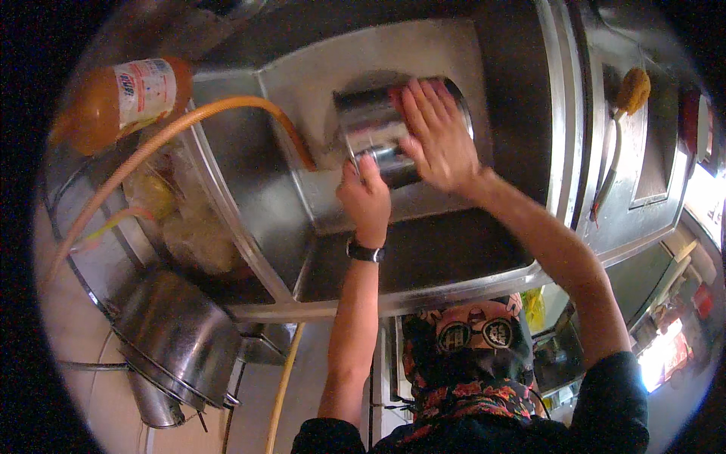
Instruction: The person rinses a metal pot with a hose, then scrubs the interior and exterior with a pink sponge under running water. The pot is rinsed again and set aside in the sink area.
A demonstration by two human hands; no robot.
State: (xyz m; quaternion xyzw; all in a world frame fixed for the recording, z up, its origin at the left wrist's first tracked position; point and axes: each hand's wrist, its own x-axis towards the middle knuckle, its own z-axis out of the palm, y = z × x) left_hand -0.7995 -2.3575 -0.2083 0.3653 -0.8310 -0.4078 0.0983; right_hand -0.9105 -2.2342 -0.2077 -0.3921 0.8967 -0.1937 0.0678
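A shiny cylindrical metal pot (374, 122) lies on its side in the stainless steel sink (397, 218). My left hand (367, 198), below a watch with a dark strap, grips the pot near its left end, thumb on top. Flat against the curved wall lies my right hand (434, 130), its fingers stretched out and slightly blurred. Dark red shows around these fingers; whether it is a scrubbing pad or a reflection is unclear.
An orange hose (227, 102) arches into the sink. Left stand an orange-filled plastic bottle (144, 93), bagged items (193, 232) and a large metal pot (181, 329). A long-handled brush (632, 91) lies on the right-hand steel counter (652, 181).
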